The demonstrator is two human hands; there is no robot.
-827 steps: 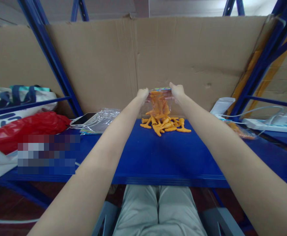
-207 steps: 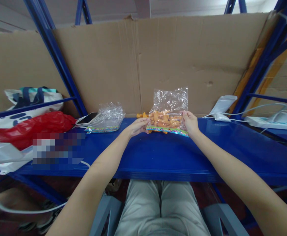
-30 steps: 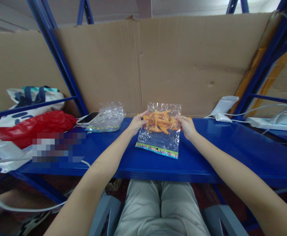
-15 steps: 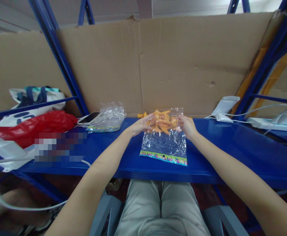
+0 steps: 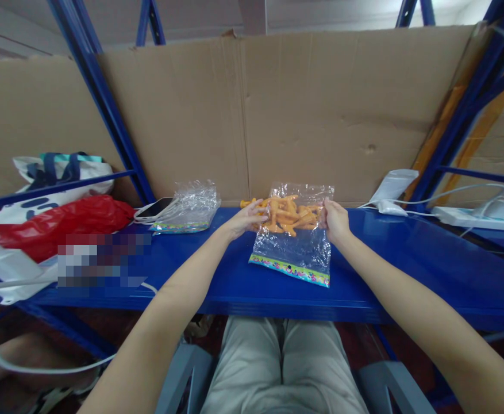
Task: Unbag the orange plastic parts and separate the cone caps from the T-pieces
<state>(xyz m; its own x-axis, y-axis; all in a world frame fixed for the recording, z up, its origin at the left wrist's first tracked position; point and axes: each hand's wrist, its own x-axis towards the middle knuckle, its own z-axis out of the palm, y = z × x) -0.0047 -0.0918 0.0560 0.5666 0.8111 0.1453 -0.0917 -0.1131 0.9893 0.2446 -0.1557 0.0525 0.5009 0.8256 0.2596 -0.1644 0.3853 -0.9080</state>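
Observation:
A clear plastic bag (image 5: 293, 247) with a colourful printed strip along its near edge lies on the blue shelf (image 5: 364, 276). Several orange plastic pieces (image 5: 290, 215) are bunched at its far end. My left hand (image 5: 246, 218) is closed on the bag's far left side. My right hand (image 5: 336, 219) is closed on its far right side. One orange piece (image 5: 246, 203) lies outside the bag, just behind my left hand.
An empty crumpled clear bag (image 5: 191, 206) and a phone (image 5: 153, 208) lie to the left. Further left are a red bag (image 5: 57, 221) and a white tote (image 5: 57, 172). At right are a white pouch (image 5: 392, 185) and a power strip (image 5: 476, 217). Cardboard (image 5: 320, 115) backs the shelf.
Over the last second the bag's printed edge slid nearer to me and a little to the right, and the orange pieces stayed bunched at the far end between my hands.

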